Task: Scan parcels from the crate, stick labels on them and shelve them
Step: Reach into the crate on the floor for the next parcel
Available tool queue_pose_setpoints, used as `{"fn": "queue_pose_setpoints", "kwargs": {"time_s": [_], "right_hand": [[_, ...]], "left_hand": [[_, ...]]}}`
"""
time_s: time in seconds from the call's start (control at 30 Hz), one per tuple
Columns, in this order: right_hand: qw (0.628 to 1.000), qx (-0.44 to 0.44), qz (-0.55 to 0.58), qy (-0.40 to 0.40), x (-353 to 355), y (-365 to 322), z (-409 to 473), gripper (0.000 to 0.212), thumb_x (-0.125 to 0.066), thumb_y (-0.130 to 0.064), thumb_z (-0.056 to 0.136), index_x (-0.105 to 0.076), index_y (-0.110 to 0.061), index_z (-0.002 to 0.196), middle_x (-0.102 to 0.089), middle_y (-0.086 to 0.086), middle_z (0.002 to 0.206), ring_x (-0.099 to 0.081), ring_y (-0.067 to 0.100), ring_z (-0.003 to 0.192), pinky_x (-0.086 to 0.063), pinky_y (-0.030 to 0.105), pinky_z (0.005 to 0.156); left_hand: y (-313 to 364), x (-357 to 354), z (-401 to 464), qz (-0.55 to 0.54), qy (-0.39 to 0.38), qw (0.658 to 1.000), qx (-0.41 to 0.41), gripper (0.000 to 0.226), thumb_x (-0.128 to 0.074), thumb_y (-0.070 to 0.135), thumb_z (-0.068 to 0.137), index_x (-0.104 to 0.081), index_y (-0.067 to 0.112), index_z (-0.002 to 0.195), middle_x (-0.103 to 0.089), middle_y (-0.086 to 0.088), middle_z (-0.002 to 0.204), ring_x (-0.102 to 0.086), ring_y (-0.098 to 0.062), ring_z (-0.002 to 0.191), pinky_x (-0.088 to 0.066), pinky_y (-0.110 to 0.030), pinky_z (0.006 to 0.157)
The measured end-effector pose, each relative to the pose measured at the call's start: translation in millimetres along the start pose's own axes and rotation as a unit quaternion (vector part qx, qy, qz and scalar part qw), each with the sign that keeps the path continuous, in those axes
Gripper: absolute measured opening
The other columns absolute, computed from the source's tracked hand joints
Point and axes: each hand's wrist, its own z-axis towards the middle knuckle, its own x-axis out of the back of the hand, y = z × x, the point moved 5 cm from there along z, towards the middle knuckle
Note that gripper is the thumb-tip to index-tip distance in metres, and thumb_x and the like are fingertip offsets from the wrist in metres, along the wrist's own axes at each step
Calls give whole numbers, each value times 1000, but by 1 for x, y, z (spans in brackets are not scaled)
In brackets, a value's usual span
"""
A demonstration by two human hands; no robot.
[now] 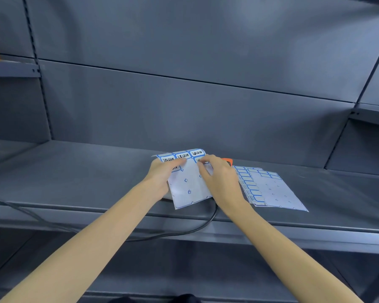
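Label sheet (pixel 189 182) held up over the shelf (pixel 96 171), long way running near to far — left hand (pixel 162 176) gripping its left edge, right hand (pixel 217 178) fingers (pixel 202 169) pinching at a label near the far right corner, ready to peel.

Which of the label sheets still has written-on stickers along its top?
The label sheet held in both hands, left hand and right hand; its top rows bear handwriting. The stack of sheets lying to its right shows only blank labels.

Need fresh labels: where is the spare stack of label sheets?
On the grey shelf, just right of the right hand: the spare stack.
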Motion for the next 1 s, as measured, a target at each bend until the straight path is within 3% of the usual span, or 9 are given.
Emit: {"fn": "queue_pose_setpoints", "kwargs": {"time_s": [0.17, 0.27, 0.37, 0.47, 0.6, 0.63, 0.77, 0.9, 1.0], "right_hand": [[998, 45, 26, 42, 1, -5, 0, 16, -55, -19, 94, -67, -11, 100, -56, -5, 125, -47, 13, 114, -35, 20, 81], [991, -13, 134, 24, 1, -5, 3, 19, -53, -11, 91, -65, 2, 89, -64, 6, 108, -55, 22, 100, -45, 32, 81], [965, -123, 230, 18, -2, 3, 6, 20, -54, -15, 90, -68, -6, 81, -69, -4, 89, -58, 17, 81, -44, 26, 69], [907, -208, 367, -9, -12, 13, 9, 20, -59, -16, 89, -66, -10, 71, -63, -4, 74, -55, 13, 69, -46, 22, 69], [755, -302, 582, -13, -26, 22, 13, 13, -61, -10, 91, -68, 0, 95, -70, 10, 102, -68, 19, 97, -53, 25, 87], [772, -293, 564, -4, -26, 24, 16, 13, -60, -9, 91, -67, 1, 95, -71, 11, 101, -68, 20, 96, -55, 23, 84], [957, -156, 246, -2, -17, 17, 26, 15, -55, -18, 91, -64, -9, 84, -65, -5, 76, -58, 9, 71, -39, 5, 60], [987, -60, 139, -53, -32, 5, 30, 10, -56, -18, 91, -63, -12, 87, -66, -7, 82, -62, 10, 80, -42, 6, 63], [991, -19, 105, -76, -44, -6, 28, 12, -56, -19, 93, -61, -9, 90, -66, -4, 83, -63, 15, 83, -49, 21, 74]], "left_hand": [[1, 3, 0, -4, 5, 1000, 5, 28, -67, 1, 84, -65, 0, 112, -71, -15, 106, -68, -30, 92, -55, -39, 83], [2, 6, -2, -5, 2, 1000, 0, 28, -66, 0, 85, -65, 0, 113, -71, -14, 105, -69, -27, 86, -56, -35, 78], [4, 11, -3, 0, 9, 1000, -5, 27, -66, 1, 86, -65, 3, 112, -71, -13, 105, -68, -24, 79, -56, -32, 70], [5, 20, -3, 1, 24, 1000, -10, 29, -65, 3, 86, -64, 6, 115, -70, -13, 109, -67, -26, 85, -55, -34, 71], [12, 41, -1, -8, 55, 998, -22, 35, -65, 2, 84, -63, 9, 118, -69, -12, 112, -65, -30, 96, -54, -40, 76], [16, 50, 0, -16, 66, 997, -29, 37, -65, 0, 83, -63, 8, 119, -68, -13, 114, -65, -31, 98, -54, -41, 78], [32, 87, 2, -40, 95, 993, -52, 40, -63, -1, 82, -63, 8, 120, -68, -12, 113, -65, -27, 91, -52, -35, 77], [36, 116, -1, -47, 118, 991, -32, 36, -64, 4, 81, -65, 12, 116, -68, -5, 96, -63, -23, 78, -49, -26, 63], [35, 125, -3, -62, 129, 990, -14, 30, -63, 5, 82, -65, 13, 111, -67, -4, 89, -62, -21, 72, -47, -25, 58]]}}
